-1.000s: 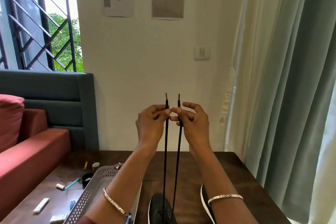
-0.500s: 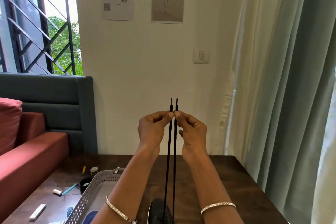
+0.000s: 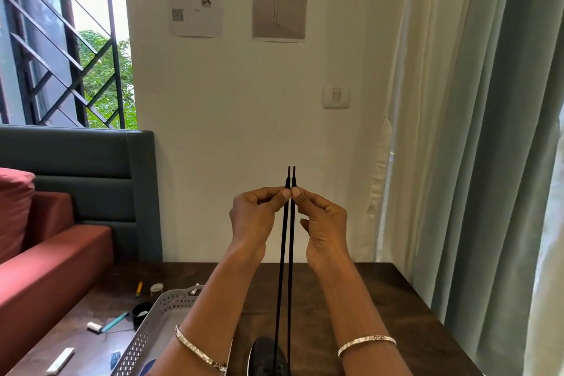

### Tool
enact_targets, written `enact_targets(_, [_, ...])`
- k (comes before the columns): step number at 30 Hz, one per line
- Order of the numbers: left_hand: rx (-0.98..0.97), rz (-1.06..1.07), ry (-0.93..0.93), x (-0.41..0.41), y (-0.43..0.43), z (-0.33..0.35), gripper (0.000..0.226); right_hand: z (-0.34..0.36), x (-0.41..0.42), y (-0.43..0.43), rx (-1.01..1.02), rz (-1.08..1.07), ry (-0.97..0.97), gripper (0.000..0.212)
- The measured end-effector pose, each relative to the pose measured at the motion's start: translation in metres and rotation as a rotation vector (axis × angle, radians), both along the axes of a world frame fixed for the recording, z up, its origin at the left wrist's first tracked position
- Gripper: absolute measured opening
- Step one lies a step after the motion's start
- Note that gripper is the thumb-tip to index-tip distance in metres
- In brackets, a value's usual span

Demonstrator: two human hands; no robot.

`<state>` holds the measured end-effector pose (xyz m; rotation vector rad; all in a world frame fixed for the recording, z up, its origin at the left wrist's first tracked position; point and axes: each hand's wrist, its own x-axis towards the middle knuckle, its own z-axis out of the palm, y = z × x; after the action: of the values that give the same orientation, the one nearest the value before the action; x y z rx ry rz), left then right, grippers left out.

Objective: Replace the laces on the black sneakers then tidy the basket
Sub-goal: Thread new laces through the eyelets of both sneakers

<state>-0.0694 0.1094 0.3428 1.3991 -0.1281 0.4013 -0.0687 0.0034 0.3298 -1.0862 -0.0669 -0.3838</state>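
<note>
A black lace (image 3: 285,253) runs up in two taut strands from a black sneaker (image 3: 267,357) at the bottom edge of the view. My left hand (image 3: 254,217) pinches the left strand near its tip, and my right hand (image 3: 323,223) pinches the right strand. The two tips stand side by side at equal height, raised in front of the wall. The grey perforated basket (image 3: 158,323) sits on the wooden table (image 3: 381,314) under my left forearm, which hides part of it.
Small items lie on the table left of the basket: a black round tub (image 3: 141,311), a teal pen (image 3: 115,321), a white eraser-like block (image 3: 60,360), a yellow pencil (image 3: 139,288). A red sofa (image 3: 45,268) stands at left, curtains (image 3: 488,162) at right.
My hands have moved closer together, bringing the two lace ends side by side and level. The view has tilted up, so the second sneaker has left the frame.
</note>
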Motion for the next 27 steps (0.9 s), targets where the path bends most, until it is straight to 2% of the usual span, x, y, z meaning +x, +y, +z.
enact_targets(6, [0.031,-0.047,0.019,0.001,0.008,-0.007,0.014,-0.008,0.003,-0.005,-0.048,-0.056,-0.009,0.017])
enact_targets(9, [0.137,-0.143,0.003,-0.001,0.018,-0.015,0.014,-0.017,0.003,-0.013,-0.211,-0.124,-0.048,0.02])
enact_targets(12, [0.206,-0.198,0.025,0.0,0.025,-0.019,0.015,-0.021,0.001,-0.018,-0.329,-0.096,-0.062,0.025])
enact_targets(15, [0.153,-0.233,0.091,0.003,0.027,-0.016,0.027,-0.02,-0.001,-0.019,-0.414,-0.027,-0.095,0.01])
enact_targets(17, [0.105,-0.28,0.152,0.005,0.029,-0.012,0.037,-0.019,-0.001,-0.019,-0.453,0.018,-0.121,0.011])
enact_targets(23, [0.04,-0.385,0.227,0.008,0.029,-0.002,0.029,-0.01,-0.003,-0.021,-0.359,0.175,-0.184,0.02])
enact_targets(27, [0.079,-0.295,0.163,0.007,0.025,0.002,0.025,-0.004,0.001,-0.019,-0.326,0.129,-0.184,0.019])
